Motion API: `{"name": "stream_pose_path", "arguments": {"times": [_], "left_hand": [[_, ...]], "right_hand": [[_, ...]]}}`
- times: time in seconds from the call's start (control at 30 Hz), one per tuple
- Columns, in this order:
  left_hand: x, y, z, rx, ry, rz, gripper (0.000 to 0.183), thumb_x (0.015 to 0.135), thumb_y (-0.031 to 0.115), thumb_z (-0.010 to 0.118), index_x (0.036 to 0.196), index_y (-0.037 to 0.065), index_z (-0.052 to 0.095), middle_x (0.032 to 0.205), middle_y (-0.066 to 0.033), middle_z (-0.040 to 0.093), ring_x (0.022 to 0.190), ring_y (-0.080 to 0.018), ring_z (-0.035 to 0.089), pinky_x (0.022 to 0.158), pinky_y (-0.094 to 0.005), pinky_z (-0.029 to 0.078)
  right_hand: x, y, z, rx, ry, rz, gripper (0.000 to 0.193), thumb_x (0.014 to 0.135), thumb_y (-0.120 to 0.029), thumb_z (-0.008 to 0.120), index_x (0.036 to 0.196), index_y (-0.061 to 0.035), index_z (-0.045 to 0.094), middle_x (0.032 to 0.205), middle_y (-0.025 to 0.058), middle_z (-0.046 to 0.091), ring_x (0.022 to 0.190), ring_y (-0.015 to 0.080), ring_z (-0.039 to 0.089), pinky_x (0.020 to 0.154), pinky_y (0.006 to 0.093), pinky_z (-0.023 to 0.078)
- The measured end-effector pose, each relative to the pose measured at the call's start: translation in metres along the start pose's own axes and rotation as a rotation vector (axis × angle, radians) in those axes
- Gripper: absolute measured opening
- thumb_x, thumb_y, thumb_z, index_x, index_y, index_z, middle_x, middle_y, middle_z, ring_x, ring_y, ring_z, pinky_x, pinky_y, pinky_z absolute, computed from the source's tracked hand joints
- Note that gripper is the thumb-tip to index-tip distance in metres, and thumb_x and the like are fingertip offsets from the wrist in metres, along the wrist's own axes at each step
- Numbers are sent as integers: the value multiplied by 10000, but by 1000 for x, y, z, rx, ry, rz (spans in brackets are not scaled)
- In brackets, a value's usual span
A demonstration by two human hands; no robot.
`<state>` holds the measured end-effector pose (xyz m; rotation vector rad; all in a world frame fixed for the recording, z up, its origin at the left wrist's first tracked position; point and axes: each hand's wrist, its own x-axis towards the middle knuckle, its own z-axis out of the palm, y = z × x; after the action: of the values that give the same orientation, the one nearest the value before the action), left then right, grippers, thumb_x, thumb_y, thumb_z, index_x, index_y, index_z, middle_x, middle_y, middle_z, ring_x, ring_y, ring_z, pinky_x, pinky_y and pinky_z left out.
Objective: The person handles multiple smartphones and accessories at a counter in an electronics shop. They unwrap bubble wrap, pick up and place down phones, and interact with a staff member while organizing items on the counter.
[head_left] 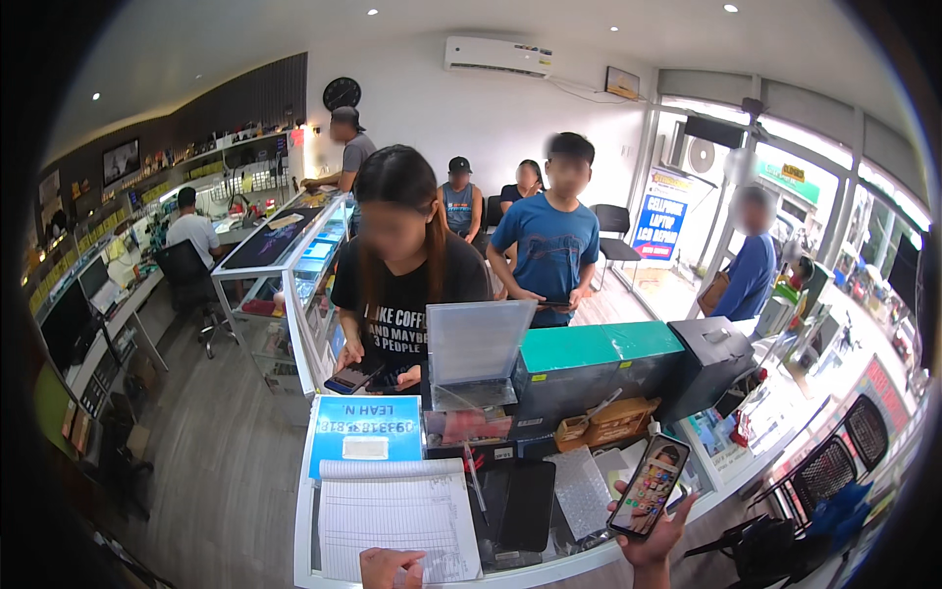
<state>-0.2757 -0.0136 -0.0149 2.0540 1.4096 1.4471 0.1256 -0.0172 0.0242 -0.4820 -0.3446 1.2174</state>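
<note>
Black smartphone (649, 485), colourful lit screen, held upright in right hand (655, 535)

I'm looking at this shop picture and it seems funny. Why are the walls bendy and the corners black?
In the head view, a fisheye lens bends straight edges toward the rim and leaves the corners black. The windows at right glare bright white. Faces are blurred, while the right hand holding the phone and the left hand on the lined notepad look sharp.
</note>
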Motion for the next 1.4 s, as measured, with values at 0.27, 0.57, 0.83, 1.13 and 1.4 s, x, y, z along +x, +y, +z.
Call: {"name": "stream_pose_path", "arguments": {"times": [0.27, 0.57, 0.83, 1.13, 1.4], "left_hand": [[15, 8, -8, -125, -186, -87, 168, 972, 222, 702, 996, 78, 786, 897, -142, 734, 866, -368, 674, 900, -480, 493], [17, -8, -8, -158, -278, -114, 231, 1019, 261, 667, 990, 59, 776, 912, -139, 752, 886, -341, 689, 867, -454, 511], [20, 4, -15, -176, -354, -213, 268, 1029, 280, 659, 1020, 41, 779, 856, -112, 713, 854, -310, 654, 872, -438, 496], [12, 2, -8, -120, -280, -165, 292, 1045, 301, 645, 1040, 50, 793, 906, -120, 727, 911, -309, 656, 932, -449, 484], [6, 3, -6, -129, -253, -197, 311, 1045, 316, 657, 1055, 39, 796, 899, -115, 733, 907, -299, 665, 918, -421, 499]], "right_hand": [[25, -16, 6, -183, 150, -130, 1069, 950, -931, 319, 1522, -44, 489, 1221, 261, 710, 866, 373, 783, 346, 351, 542], [44, -12, -8, -243, 114, -156, 1010, 997, -876, 320, 1515, -22, 464, 1256, 249, 701, 917, 397, 791, 363, 324, 541], [52, -18, -15, -258, 96, -126, 1009, 993, -879, 327, 1515, -29, 478, 1299, 249, 701, 990, 366, 794, 401, 304, 590], [54, -21, -18, -233, 73, -151, 999, 1000, -868, 334, 1499, -17, 491, 1284, 246, 709, 958, 347, 799, 387, 282, 580], [45, -21, -32, -343, 110, -239, 991, 1008, -860, 339, 1498, -9, 475, 1270, 235, 707, 920, 317, 800, 375, 263, 540]]}}
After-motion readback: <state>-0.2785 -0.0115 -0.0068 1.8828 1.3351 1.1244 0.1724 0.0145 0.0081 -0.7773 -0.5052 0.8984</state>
